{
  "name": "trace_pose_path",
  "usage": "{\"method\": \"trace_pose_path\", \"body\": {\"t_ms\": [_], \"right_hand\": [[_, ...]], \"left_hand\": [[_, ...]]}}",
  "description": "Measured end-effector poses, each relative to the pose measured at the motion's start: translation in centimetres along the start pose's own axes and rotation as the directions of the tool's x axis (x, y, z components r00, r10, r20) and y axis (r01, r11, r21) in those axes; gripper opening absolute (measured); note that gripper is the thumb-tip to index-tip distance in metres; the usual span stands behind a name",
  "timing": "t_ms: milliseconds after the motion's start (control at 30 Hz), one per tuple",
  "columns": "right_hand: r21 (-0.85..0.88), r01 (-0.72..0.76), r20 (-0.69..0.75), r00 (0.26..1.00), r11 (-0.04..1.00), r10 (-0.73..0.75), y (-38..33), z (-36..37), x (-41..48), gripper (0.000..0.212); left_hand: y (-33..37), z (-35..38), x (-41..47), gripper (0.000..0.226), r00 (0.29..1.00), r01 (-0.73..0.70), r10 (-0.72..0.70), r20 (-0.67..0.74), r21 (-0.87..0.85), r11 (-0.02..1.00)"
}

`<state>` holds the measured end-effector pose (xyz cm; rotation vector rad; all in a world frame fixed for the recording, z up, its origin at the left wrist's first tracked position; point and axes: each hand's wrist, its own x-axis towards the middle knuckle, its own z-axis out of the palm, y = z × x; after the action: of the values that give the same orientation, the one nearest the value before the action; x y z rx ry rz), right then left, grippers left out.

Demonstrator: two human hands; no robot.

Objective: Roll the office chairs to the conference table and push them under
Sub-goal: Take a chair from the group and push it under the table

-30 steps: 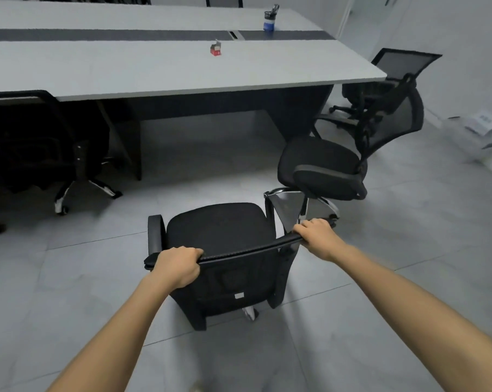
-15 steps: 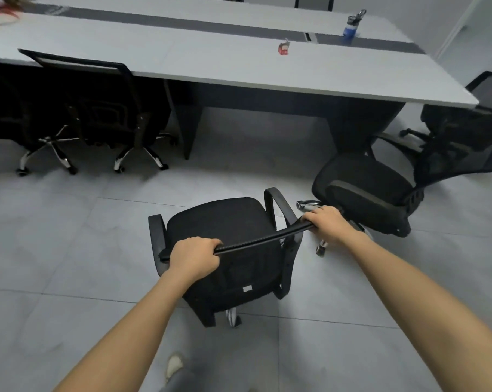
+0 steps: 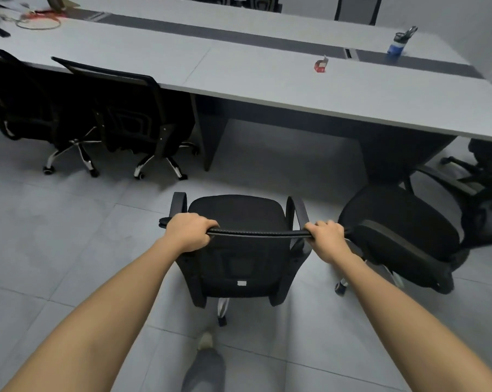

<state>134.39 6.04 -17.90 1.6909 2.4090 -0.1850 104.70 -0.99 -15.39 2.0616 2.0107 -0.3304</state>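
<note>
A black mesh office chair [image 3: 236,216] stands on the tiled floor in front of me, its seat facing the long grey conference table [image 3: 267,80]. My left hand [image 3: 189,230] grips the left end of its top back rail. My right hand [image 3: 327,236] grips the right end of the same rail. The chair stands short of the table edge, opposite the gap between two dark table legs. A second black chair [image 3: 400,233] stands close on the right, turned sideways.
Two black chairs [image 3: 131,114] are tucked under the table at the left. Another chair base [image 3: 476,168] shows at the far right. A small red box [image 3: 320,65] and a blue bottle [image 3: 396,46] stand on the table. Cables lie at its far left end.
The chair has swung round to face the table squarely and rolled a little left, away from the sideways chair. Both hands kept their hold on the back rail.
</note>
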Motion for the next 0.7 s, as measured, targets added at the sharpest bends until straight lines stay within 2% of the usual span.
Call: {"method": "trace_pose_path", "body": {"t_ms": [333,700], "right_hand": [[0.013,-0.165,0.202,0.966,0.986,0.159,-1.8,-4.2,11.7,0.032],[0.029,-0.190,0.238,0.955,0.981,0.178,2.4,-7.8,22.8,0.034]], "left_hand": [[-6.7,-4.4,14.5,0.035,0.988,-0.153,0.154,-0.014,0.029,0.988],[-7.7,-8.0,27.1,0.033,0.965,-0.248,0.249,-0.079,0.013,0.969]]}}
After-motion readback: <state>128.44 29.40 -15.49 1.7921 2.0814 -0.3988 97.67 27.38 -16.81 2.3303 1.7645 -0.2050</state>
